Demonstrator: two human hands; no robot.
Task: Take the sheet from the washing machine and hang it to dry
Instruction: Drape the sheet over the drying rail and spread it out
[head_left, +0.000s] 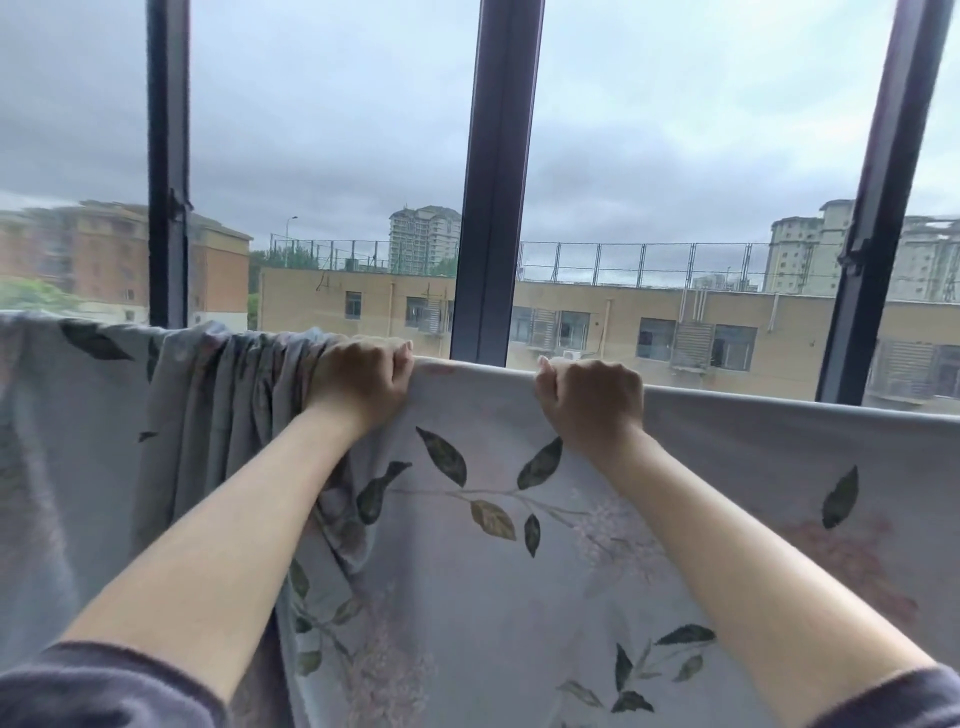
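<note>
A pale grey-lilac sheet (519, 571) printed with dark leaves and faint pink flowers hangs over a horizontal line or rail that it hides, spanning the whole width of the view. My left hand (363, 382) grips its top fold just left of centre, where the cloth is bunched into pleats. My right hand (592, 397) grips the same top fold a little to the right, where the cloth lies smooth and taut. Both arms reach up and forward, with dark sleeves at the bottom corners.
Right behind the sheet stands a large window with dark vertical frames (496, 182), one (167, 156) at the left and one (878, 208) at the right. Beyond the glass are beige buildings (363, 306) and grey sky.
</note>
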